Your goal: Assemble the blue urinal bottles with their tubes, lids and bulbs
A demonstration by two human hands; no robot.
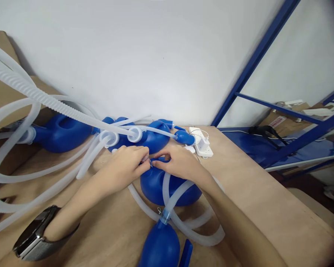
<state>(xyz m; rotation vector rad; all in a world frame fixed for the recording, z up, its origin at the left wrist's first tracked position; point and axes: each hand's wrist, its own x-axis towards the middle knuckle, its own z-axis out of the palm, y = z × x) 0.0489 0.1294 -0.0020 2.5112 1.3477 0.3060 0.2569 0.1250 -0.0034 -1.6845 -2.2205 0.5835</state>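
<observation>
A blue plastic urinal bottle (153,187) lies on the table below my hands. My left hand (128,163) is closed at its neck end, thumb and fingers pressed together. From the other side my right hand (179,163) meets it, its thumb and forefinger pinched by a small clear bit (151,163) that is too small to name. The fingers hide most of the neck. Closer to me lies a blue bulb-shaped piece (160,244), with a twisted wire tie (159,211) around its clear collar. A ribbed white hose (180,193) runs from that collar across the bottle.
More blue bottles (64,133) and long white hoses (44,100) crowd the left and back. White caps (135,134) hang on hose ends. A power strip (203,142) lies by the wall. A blue metal frame (256,59) rises at the right, beyond the table edge.
</observation>
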